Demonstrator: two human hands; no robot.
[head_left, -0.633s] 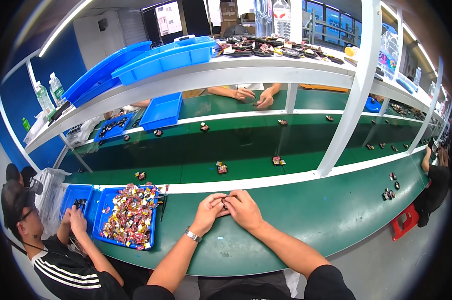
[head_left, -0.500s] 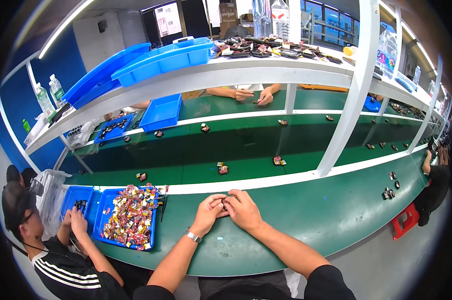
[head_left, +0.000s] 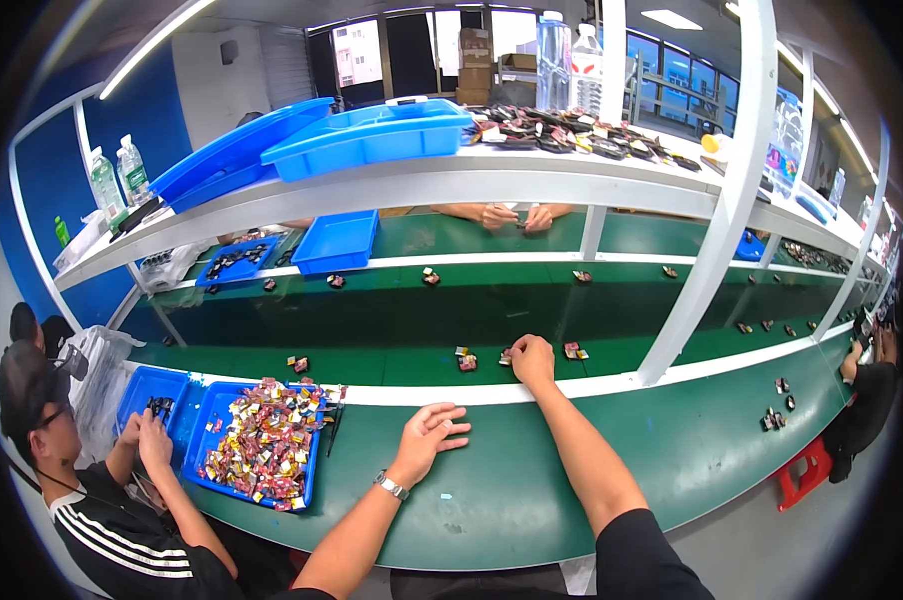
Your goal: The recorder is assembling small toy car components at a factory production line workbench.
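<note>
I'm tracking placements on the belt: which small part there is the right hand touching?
The right hand rests on the small part at its fingertips, left of the red-tipped part and right of another part.

We wear a silver wristwatch (head_left: 392,486) on our bare left forearm and a short black sleeve (head_left: 644,548) on our right.

The right hand (head_left: 532,362) reaches over the white rail onto the dark green conveyor belt (head_left: 392,325), fingers at a small dark part (head_left: 507,356), while the left hand (head_left: 427,437) rests open-fingered on the green worktable (head_left: 572,480) beside a blue plastic tray of mixed colourful small parts (head_left: 262,445).
</note>
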